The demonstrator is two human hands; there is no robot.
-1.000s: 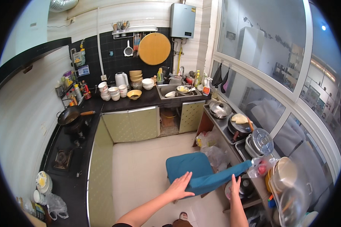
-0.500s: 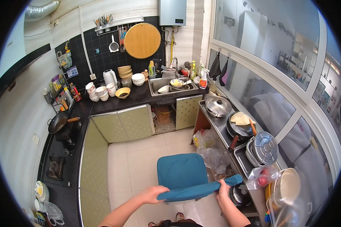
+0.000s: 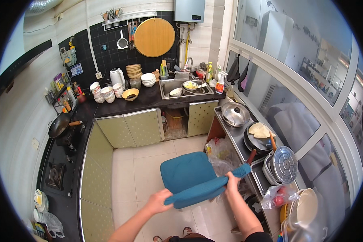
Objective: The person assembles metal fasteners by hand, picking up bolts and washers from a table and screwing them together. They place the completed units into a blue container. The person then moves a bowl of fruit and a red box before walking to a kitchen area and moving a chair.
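A chair with a teal fabric cover stands in front of me on the tiled floor, its square seat [image 3: 187,171] beyond its backrest [image 3: 207,190]. My left hand [image 3: 159,200] is closed round the left end of the backrest. Further right, my right hand [image 3: 231,183] grips the backrest near its other end. The backrest's right end reaches up beside the dark red handle [image 3: 251,157] of a pan on the side counter. The chair's legs are hidden below the seat and backrest.
To the right runs a counter with a lidded steel pan [image 3: 234,113], a dark frying pan [image 3: 259,139] and a steamer pot [image 3: 285,164]. Plastic bags [image 3: 222,153] lie beneath it. Cabinets [image 3: 99,161] line the left; a sink [image 3: 171,86] is at the back.
The chair has turned: its seat has moved left and slightly up, and the backrest's right end has swung away from me. Both hands have kept hold, the right one reaching further forward.
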